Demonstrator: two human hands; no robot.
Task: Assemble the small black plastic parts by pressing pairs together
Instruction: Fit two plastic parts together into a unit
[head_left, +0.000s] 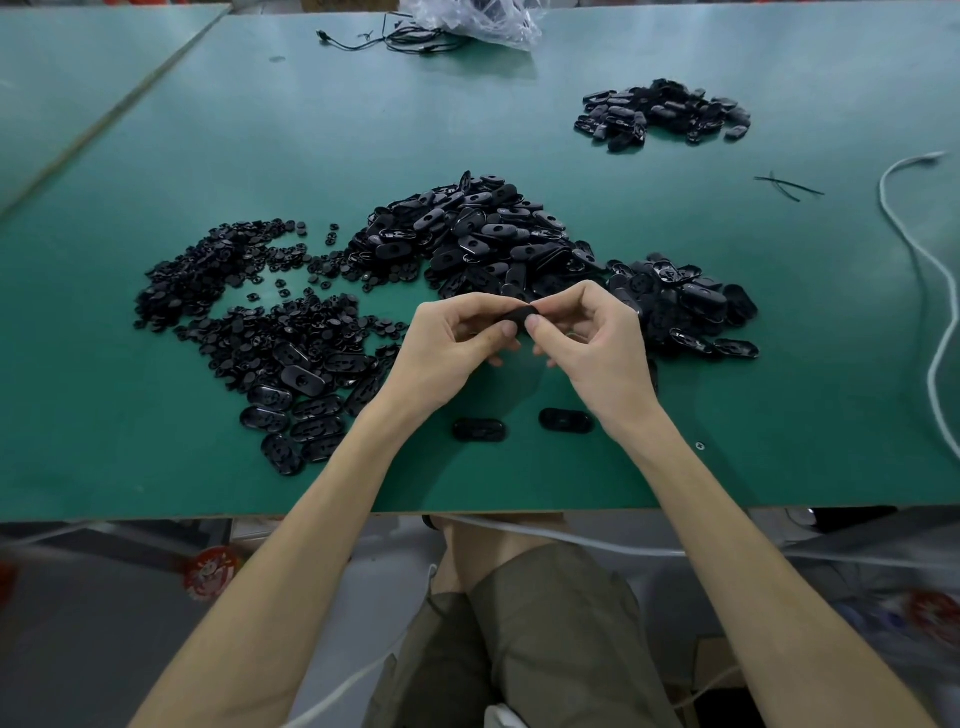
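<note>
Farthest left on the flat green bench (130, 467) lies a broad scatter of small round black plastic buttons (223, 275). Just toward the near edge from it sits a cluster of glossy black oval plastic shells (296, 415), some hollow side up, one showing a centre hole.

Next comes a tall central heap of the same oval shells (478, 234), many with a round hole in the middle.

In front of that heap, raised off the bench, the left hand (457, 338) and the right hand (592, 338) meet. Both are curled round one small black oval plastic part (522, 314), thumbs pressed side by side on its near face and forefingers arched over the top. Whether it is one piece or two joined cannot be told.

Beneath the wrists two loose black oval pieces lie flat and apart, one on the left (479, 430) and one on the right (566, 420).

Right of the hands spreads a lower heap of oval shells (685, 306). A smaller separate pile of black oval parts (665, 111) sits well back. A white cord (930, 291) snakes along the right edge.
</note>
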